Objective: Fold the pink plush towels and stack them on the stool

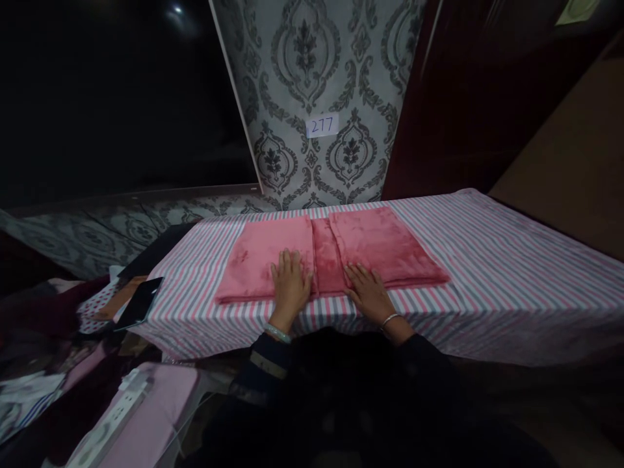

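Observation:
A pink plush cloth [375, 240] lies on a table with a striped cover [487, 260]. Its left and right sides are folded inward, with a narrow strip of the lower layer showing between the two edges. My left hand [291, 283] rests flat on the left folded part near its front edge, fingers spread. On the right folded part, close to its inner front corner, my right hand [369, 291] lies palm down with fingers stretched out. Neither hand grips anything.
A dark phone [140, 303] sits by the table's left edge. Lower left are a power strip [114, 416] on a pink surface and a pile of clothes. Behind the table are a large screen [121, 97] and a wall label [322, 125].

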Tool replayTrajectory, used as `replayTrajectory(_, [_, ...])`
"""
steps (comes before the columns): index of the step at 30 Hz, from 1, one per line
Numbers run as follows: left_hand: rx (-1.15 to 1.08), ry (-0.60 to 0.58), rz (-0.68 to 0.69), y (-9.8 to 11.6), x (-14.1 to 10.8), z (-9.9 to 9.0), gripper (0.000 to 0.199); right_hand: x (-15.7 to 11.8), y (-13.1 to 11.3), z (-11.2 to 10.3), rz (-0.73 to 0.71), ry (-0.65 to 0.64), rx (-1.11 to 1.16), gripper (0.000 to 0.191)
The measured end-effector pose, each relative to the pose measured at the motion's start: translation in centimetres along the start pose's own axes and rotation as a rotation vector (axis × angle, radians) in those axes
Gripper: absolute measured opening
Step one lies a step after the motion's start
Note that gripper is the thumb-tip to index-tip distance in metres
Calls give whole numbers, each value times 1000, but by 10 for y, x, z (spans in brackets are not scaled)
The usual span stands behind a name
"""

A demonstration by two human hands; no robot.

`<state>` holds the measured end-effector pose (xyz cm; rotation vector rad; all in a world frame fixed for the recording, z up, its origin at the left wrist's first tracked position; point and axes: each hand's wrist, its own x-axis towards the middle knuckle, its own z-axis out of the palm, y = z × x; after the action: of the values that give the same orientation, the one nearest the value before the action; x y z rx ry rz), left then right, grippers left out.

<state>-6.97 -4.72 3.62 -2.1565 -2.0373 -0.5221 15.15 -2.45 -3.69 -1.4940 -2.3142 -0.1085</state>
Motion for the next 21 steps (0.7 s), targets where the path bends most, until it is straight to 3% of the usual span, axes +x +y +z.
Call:
replayTrajectory(3, [65, -140, 65, 1, 2, 17, 69, -1, -1, 0, -1, -3, -8, 59])
replayTrajectory(6, [86, -166, 103, 3, -2, 27, 70, -2, -1, 1, -8, 9, -14, 60])
replayTrajectory(11, [-17, -265, 76, -2, 14, 14, 67, -2, -3, 0, 10, -4, -8, 60])
replayTrajectory(14, [-51, -229, 72, -2, 34, 10, 64, -1, -8, -1, 40, -21, 1, 60])
replayTrajectory(21, [68, -294, 143, 4, 47, 33, 68, -8, -16, 1, 5, 20, -56, 66])
